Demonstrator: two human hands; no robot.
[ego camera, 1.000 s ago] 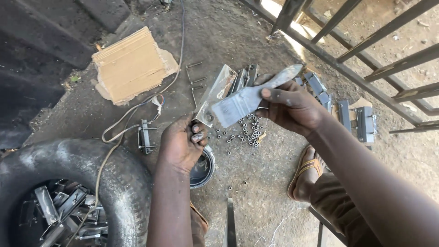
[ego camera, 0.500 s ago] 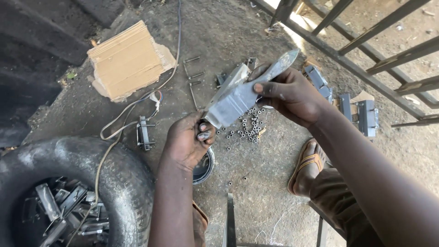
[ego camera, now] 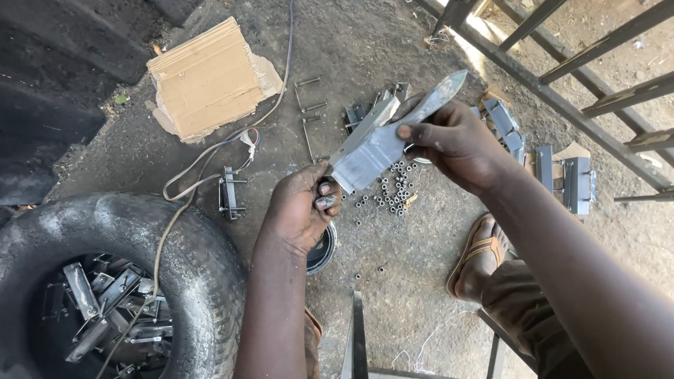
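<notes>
blade (ego camera: 393, 137) tip raised since earlier | left hand (ego camera: 303, 207) grips its handle end | right hand (ego camera: 453, 144) pinches blade | one tyre (ego camera: 105, 231)

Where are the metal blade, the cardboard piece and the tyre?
metal blade (ego camera: 382, 144): head view, on its wide flat middle.
cardboard piece (ego camera: 207, 77): head view, on its top face.
tyre (ego camera: 203, 270): head view, on its right sidewall.

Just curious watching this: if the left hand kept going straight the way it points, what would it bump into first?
Probably the flat metal blade piece that the left hand already grips at its lower end; beyond it the right hand, though depth is unclear.
</notes>
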